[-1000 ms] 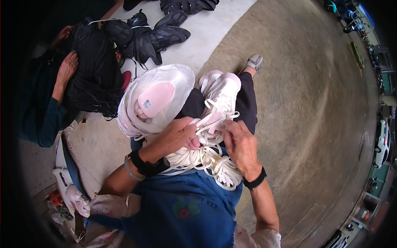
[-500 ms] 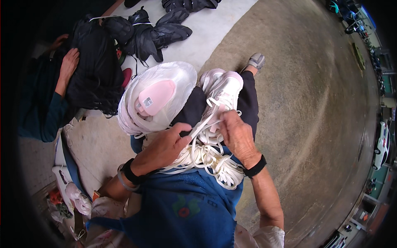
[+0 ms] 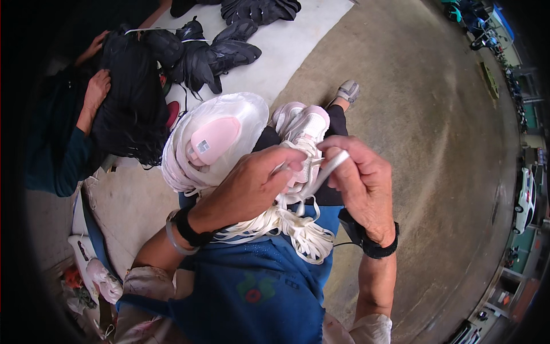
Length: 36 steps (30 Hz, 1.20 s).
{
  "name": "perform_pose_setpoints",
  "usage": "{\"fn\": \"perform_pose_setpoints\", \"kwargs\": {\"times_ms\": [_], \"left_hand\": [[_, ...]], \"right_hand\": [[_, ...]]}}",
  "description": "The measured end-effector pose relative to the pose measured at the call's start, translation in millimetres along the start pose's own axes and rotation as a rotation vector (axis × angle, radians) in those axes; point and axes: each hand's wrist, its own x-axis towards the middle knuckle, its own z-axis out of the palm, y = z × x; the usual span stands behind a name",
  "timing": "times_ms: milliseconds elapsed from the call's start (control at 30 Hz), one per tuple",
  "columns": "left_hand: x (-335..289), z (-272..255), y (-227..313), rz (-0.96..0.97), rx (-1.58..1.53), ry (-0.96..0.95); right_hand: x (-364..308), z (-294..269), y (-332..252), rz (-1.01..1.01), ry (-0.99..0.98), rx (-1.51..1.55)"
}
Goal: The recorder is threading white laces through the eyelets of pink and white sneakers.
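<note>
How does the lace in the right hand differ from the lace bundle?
Number: the lace shows as a narrow strip; the bundle is many strands massed together.
Pose: the lace is held up in the right hand; the bundle lies on the person's lap.
Sharpness: the lace is blurred here; the bundle's strands show more clearly.
Shared: both are pale and ribbon-like.

Free: floor (image 3: 441, 160), broad, right of right hand (image 3: 364, 180). Tight: gap between right hand and left hand (image 3: 255, 178), crossed by 1 lace (image 3: 330, 169), shoe (image 3: 312, 127) beyond. Blocked: left of shoe, white bundle (image 3: 247, 112); nearside, lace pile (image 3: 309, 236); far left, 1 black heap (image 3: 130, 109).
</note>
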Motion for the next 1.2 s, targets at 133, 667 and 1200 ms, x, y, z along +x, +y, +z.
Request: {"fn": "perform_pose_setpoints", "kwargs": {"times_ms": [133,667,1200], "left_hand": [[16,2,12,0.217,0.143,0.016],[-2,-21,33,0.127,0.015,0.083],[-47,35,6,0.812,0.209,-0.232]], "right_hand": [[6,5,-24,-0.283,-0.142,-0.067],[-48,39,80,-0.071,-0.009,-0.242],[-59,57,88,0.53,-0.218,0.653]]}}
